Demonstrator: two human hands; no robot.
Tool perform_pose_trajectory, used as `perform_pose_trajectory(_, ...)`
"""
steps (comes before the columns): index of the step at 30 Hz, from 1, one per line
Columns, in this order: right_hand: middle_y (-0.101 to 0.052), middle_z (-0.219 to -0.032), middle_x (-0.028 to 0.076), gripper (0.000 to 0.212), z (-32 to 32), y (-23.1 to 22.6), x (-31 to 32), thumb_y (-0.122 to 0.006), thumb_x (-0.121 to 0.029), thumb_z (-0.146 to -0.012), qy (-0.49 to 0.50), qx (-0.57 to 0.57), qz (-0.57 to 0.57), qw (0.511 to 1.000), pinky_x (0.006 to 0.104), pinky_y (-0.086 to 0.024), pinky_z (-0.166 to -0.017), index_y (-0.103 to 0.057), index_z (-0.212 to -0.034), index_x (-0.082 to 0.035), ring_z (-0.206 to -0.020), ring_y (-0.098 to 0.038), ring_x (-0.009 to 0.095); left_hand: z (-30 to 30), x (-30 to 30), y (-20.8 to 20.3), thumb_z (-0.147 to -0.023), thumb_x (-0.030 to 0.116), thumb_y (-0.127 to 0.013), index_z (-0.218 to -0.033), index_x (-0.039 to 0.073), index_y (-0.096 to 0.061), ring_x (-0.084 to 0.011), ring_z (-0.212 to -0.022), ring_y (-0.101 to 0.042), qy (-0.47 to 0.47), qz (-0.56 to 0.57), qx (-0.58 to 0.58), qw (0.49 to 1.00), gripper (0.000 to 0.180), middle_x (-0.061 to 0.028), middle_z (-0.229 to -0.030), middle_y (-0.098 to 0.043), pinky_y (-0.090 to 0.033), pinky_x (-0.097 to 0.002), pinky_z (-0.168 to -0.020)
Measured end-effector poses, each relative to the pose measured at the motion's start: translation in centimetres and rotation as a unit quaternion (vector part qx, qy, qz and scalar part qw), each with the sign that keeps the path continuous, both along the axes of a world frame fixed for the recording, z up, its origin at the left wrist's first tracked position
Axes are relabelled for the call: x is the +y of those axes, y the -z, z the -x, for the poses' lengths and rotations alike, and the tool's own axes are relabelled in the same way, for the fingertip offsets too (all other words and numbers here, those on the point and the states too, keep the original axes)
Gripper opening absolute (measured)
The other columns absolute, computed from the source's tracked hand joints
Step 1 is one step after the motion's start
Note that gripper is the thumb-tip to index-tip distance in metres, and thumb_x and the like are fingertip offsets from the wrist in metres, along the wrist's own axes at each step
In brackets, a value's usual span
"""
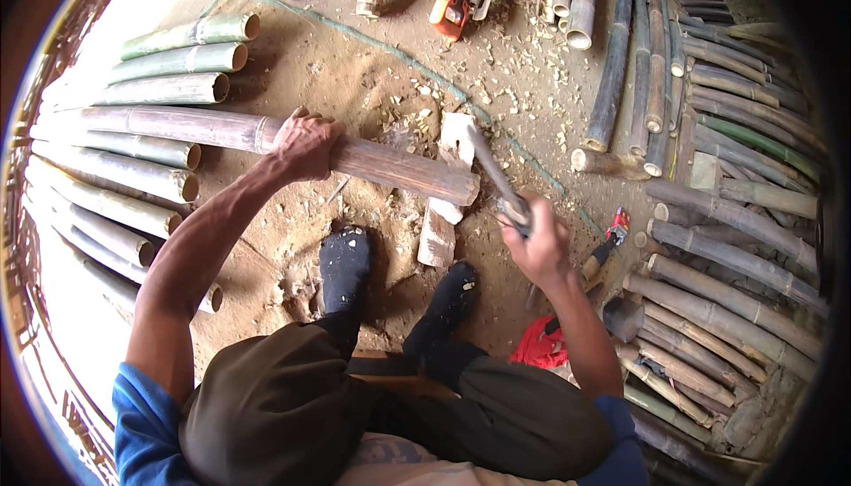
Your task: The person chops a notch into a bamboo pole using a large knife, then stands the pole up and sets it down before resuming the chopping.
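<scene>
My left hand (306,145) is wrapped over a thick brownish bamboo pole (399,170), which slants from the left across the space before my feet. The pole's near end lies over a pale wooden block (436,236) on the ground. In my right hand (539,242) is the handle of a machete (494,167). Its grey blade points up and away, just right of the pole's end and beside the block's whitish far part (457,136). Whether the blade touches the bamboo, I cannot tell.
Cut bamboo poles (168,96) lie in a row at left, more (718,309) stack at right. An orange tool (449,16) sits at the far side. A green rope (390,50) crosses the chip-strewn dirt. Red cloth (541,344) lies by my right leg.
</scene>
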State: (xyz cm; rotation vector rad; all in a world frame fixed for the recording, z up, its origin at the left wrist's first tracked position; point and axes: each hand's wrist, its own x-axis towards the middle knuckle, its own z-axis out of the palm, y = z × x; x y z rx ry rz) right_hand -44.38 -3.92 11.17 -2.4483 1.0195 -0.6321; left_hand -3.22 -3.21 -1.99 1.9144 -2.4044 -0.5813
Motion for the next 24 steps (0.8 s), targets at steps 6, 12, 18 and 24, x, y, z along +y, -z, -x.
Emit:
perform_pose_trajectory(6,-0.073,-0.081,0.024,0.030,-0.1,1.5,-1.1,-0.066,-0.027,-0.105,0.025,0.284,-0.090,0.954,0.0499,-0.055,-0.052,-0.049,-0.110,-0.003,-0.067,-0.074,0.043,0.0,1.1,1.3,-0.068,0.009,-0.083,-0.096,0.013,-0.066,-0.0245,-0.094,-0.069,-0.026,0.059,0.010,0.998,0.032,-0.0040,-0.092,-0.070,-0.049,-0.0450,-0.098)
perform_pose_trajectory(12,-0.071,-0.076,0.020,0.031,-2.1,-1.4,0.1,-0.068,-0.028,-0.104,0.013,0.051,-0.026,0.998,0.0424,-0.056,-0.050,-0.052,-0.104,-0.002,-0.060,-0.071,0.035,0.7,1.9,1.1,-0.078,0.009,-0.074,-0.097,0.008,-0.062,-0.0328,-0.096,-0.067,-0.024,0.182,0.041,0.982,0.023,-0.0120,-0.095,-0.067,-0.049,-0.0494,-0.093)
perform_pose_trajectory(18,-0.072,-0.078,0.026,0.033,-0.4,1.8,-1.3,-0.066,-0.024,-0.104,0.041,0.323,-0.150,0.934,0.0500,-0.057,-0.055,-0.048,-0.114,0.002,-0.067,-0.074,0.041,0.5,2.0,1.6,-0.081,0.015,-0.076,-0.104,0.011,-0.063,-0.0295,-0.102,-0.068,-0.015,0.168,-0.002,0.986,0.026,-0.0109,-0.102,-0.069,-0.048,-0.0505,-0.097)
perform_pose_trajectory(24,-0.074,-0.083,0.019,0.030,-3.2,-3.5,0.1,-0.072,-0.022,-0.101,-0.011,0.015,0.013,1.000,0.0442,-0.059,-0.056,-0.057,-0.112,0.001,-0.065,-0.075,0.033,0.6,2.7,1.6,-0.088,0.018,-0.074,-0.103,0.009,-0.060,-0.0317,-0.101,-0.066,-0.032,0.204,0.012,0.978,0.022,-0.0115,-0.100,-0.066,-0.046,-0.0498,-0.099)
